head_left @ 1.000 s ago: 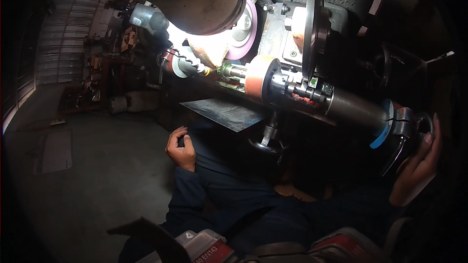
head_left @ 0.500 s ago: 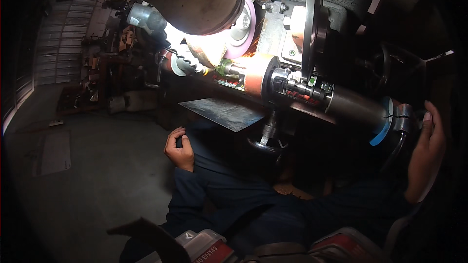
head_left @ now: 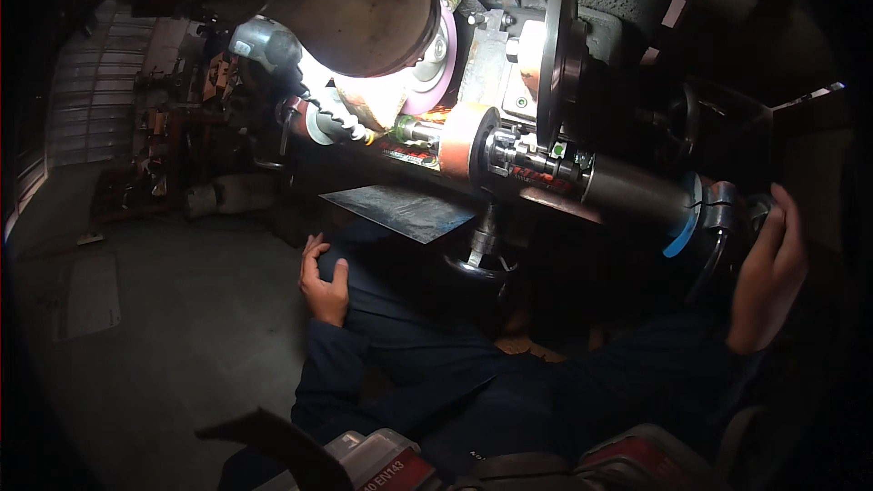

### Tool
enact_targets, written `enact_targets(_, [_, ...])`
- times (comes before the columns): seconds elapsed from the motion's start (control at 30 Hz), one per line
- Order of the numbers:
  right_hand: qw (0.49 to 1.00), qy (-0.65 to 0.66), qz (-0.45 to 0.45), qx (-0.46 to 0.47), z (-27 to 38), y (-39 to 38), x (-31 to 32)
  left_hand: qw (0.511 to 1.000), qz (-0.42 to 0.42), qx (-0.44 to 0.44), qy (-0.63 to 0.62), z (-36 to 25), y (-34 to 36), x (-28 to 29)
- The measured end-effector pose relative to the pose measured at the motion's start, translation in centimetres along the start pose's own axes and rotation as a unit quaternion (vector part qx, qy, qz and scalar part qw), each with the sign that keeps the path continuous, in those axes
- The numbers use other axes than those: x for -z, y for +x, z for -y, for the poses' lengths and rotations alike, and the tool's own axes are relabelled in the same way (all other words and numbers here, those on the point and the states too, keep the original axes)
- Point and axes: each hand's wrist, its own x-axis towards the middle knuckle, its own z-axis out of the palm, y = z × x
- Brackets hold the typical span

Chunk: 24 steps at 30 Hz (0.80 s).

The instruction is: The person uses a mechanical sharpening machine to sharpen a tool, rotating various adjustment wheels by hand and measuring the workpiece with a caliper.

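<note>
My left hand [head_left: 326, 284] rests on my dark-trousered thigh, empty, its fingers loosely bent and the thumb apart. At the right end of a grinding machine, my right hand [head_left: 771, 275] lies against a dark round knob [head_left: 757, 207]; its visible fingers are fairly straight, and the palm side is hidden. A pink grinding wheel [head_left: 435, 68] stands behind a brightly lit shaft [head_left: 420, 131], with orange sparks beside it. The shaft runs into an orange-red collar [head_left: 464, 141] and on to a dark cylinder [head_left: 641, 189]. A blue strip [head_left: 682, 235] hangs near the cylinder's right end.
A brown duct [head_left: 364, 14] covers part of the grinding wheel from above. A flat metal sheet [head_left: 400, 211] juts out over my legs, beside a handwheel [head_left: 479, 265]. Behind the shaft stands a large upright disc [head_left: 556, 59]. Cluttered shelves [head_left: 173, 145] are at the left.
My left hand's fingers have loosened and spread, with the thumb lifting away. The machine and my right hand sit slightly farther left in the view. Sparks still show at the wheel.
</note>
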Motion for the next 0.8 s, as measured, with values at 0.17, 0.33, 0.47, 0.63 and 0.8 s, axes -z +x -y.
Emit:
enact_targets(0.17, [0.978,0.067,-0.187,0.069,0.5,-3.6,-2.4,0.998,0.023,-0.003,0.065,-0.3,-1.0,-0.6])
enact_targets(0.33, [0.988,0.049,-0.135,0.049,0.5,-2.7,-1.5,0.997,0.028,0.001,0.073,-0.1,-0.5,-0.7])
enact_targets(0.47, [0.996,0.032,-0.068,0.037,0.6,-1.9,-0.6,0.999,0.013,-0.008,0.046,0.3,-0.6,-0.7])
enact_targets(0.63, [0.997,0.03,-0.068,0.031,0.8,-1.9,-0.8,0.999,0.013,-0.002,0.044,-0.2,-0.7,-0.9])
enact_targets(0.8, [0.982,0.061,-0.16,0.074,0.0,-3.0,-2.4,0.973,0.026,-0.18,0.142,-2.3,-0.8,-2.0])
